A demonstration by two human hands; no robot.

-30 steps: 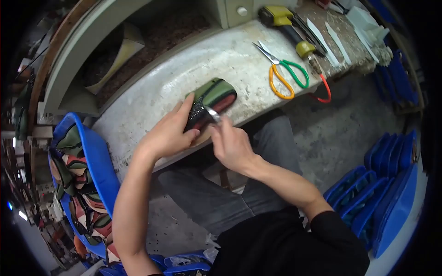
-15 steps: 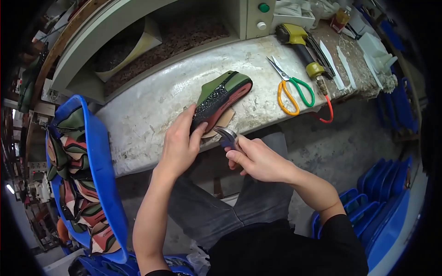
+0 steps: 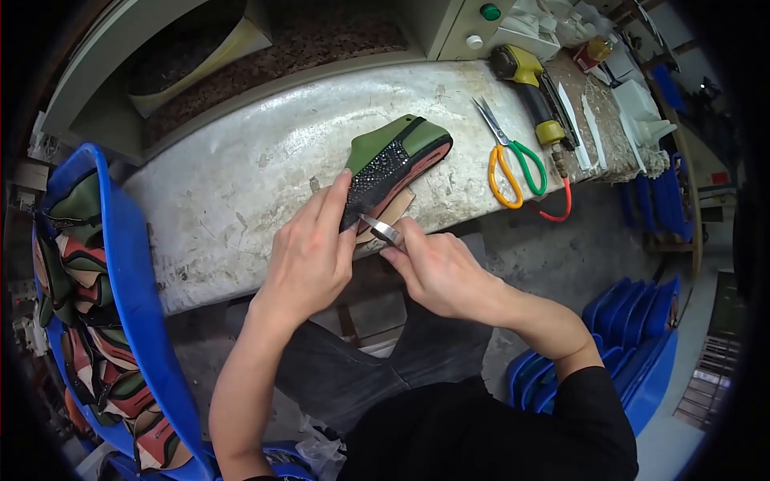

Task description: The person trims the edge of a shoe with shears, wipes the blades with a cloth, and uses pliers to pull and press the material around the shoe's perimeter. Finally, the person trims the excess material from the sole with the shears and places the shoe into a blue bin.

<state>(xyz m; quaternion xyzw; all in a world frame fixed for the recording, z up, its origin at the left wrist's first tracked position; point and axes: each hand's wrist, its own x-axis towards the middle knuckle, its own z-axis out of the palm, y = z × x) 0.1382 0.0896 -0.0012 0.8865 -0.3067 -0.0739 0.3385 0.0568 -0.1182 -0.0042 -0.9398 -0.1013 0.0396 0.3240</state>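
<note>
A shoe upper (image 3: 377,174) in black with glittering studs is stretched over a green shoe last (image 3: 383,136). It lies tilted on its side on the workbench, its reddish underside partly facing me. My left hand (image 3: 309,248) holds the near end, fingers along the upper and thumb by the lower edge. In my right hand (image 3: 445,272) is a metal tool with a curved, pointed head, which looks like pincers (image 3: 385,232). Its tip meets the shoe's lower edge close to my left thumb. My right fingers hide the handle.
Scissors (image 3: 507,156) with orange and green handles lie right of the shoe, beside a yellow-black air stapler (image 3: 529,88) on a red hose. A blue bin (image 3: 132,289) of lasted shoes stands left. Stacked blue bins (image 3: 626,345) sit lower right. A machine housing (image 3: 345,60) backs the bench.
My right hand has brought the tool's tip against the shoe's edge and turned palm-down. My left fingers have shifted along the upper. The whole view has shifted slightly.
</note>
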